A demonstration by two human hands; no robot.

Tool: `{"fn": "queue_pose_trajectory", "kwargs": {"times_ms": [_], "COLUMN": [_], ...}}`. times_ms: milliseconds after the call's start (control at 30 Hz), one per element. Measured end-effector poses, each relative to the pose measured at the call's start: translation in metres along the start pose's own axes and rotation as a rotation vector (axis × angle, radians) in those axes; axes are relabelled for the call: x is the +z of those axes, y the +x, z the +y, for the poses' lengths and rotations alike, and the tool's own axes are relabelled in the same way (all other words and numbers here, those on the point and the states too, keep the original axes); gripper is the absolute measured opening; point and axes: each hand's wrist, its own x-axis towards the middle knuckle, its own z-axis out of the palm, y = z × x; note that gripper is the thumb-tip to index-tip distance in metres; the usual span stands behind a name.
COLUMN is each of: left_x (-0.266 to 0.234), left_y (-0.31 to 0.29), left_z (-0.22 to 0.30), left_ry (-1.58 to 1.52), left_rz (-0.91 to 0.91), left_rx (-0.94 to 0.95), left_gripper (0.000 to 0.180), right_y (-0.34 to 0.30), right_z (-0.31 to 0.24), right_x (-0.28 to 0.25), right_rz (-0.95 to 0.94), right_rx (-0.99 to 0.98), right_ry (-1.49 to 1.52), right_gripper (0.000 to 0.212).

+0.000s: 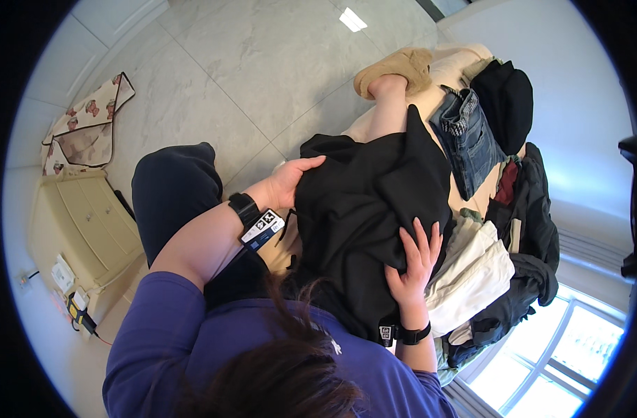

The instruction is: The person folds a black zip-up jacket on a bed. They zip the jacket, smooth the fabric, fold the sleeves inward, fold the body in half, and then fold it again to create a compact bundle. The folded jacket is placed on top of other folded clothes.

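A black garment (pixel 360 209) lies rumpled over my lap; its exact kind is hard to tell. At its left edge my left hand (pixel 288 182) has the thumb along the cloth, while the other fingers go under it and are hidden. My right hand (pixel 414 265) rests flat on the garment's right side with its fingers spread. Each wrist wears a black band with a patterned tag. Just right of the garment lie cream trousers (pixel 472 275), and folded blue jeans (pixel 468 139) lie farther away.
A black folded piece (pixel 503 104) and a heap of dark clothes (pixel 531 209) lie along the bed (pixel 478 198) on the right. At the left stands a cream cabinet (pixel 82 223) with a patterned cloth (pixel 89 129) on top. Grey tiles (pixel 242 76) cover the floor ahead.
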Motion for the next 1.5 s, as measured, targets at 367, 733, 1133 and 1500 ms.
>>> {"fn": "queue_pose_trajectory", "kwargs": {"times_ms": [367, 733, 1133, 1500], "left_x": [0.024, 0.044, 0.037, 0.041], "left_y": [-0.031, -0.03, -0.033, -0.029], "left_z": [0.014, 0.007, 0.026, 0.034], "left_ry": [0.086, 0.853, 0.447, 0.3], "left_rz": [-0.074, 0.19, 0.07, -0.139], "left_rx": [0.211, 0.273, -0.028, 0.054], "left_gripper": [0.059, 0.071, 0.046, 0.054], "right_y": [0.001, 0.003, 0.064, 0.12], "right_z": [-0.001, -0.008, -0.087, -0.131], "right_x": [0.002, 0.001, -0.019, 0.096], "right_rz": [0.003, -0.03, -0.257, -0.411], "right_rx": [-0.046, -0.002, -0.259, 0.139], "right_ry": [0.005, -0.022, 0.307, -0.23], "right_gripper": [0.068, 0.058, 0.043, 0.016]}}
